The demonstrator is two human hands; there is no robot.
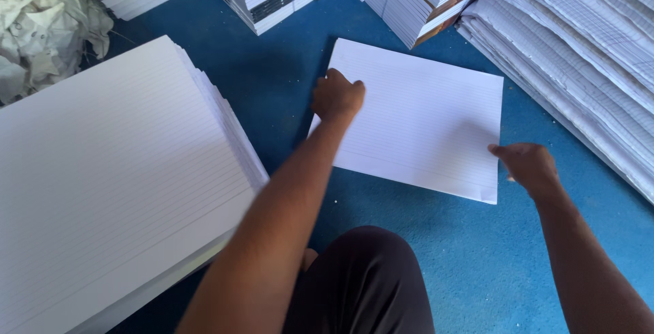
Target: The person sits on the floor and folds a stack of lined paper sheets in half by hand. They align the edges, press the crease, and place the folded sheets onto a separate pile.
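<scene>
Left of the sheet [419, 119] stands a tall ruled stack [116, 170], apart from it. The sheet itself lies flat on the blue floor [470, 266]. The left hand [337, 95] presses its left edge, fingers curled; the right hand [528, 165] pinches its lower right corner. This looks like squaring or folding the sheet; the next move calls for keeping the edges aligned. Right of the sheet lies another pile [586, 54].

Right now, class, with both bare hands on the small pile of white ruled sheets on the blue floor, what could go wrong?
1. The left hand and right hand press only opposite edges of the small pile of white ruled sheets; sheets may slide askew.
2. The tall fanned stack of ruled paper beside the left arm could be knocked.
</scene>
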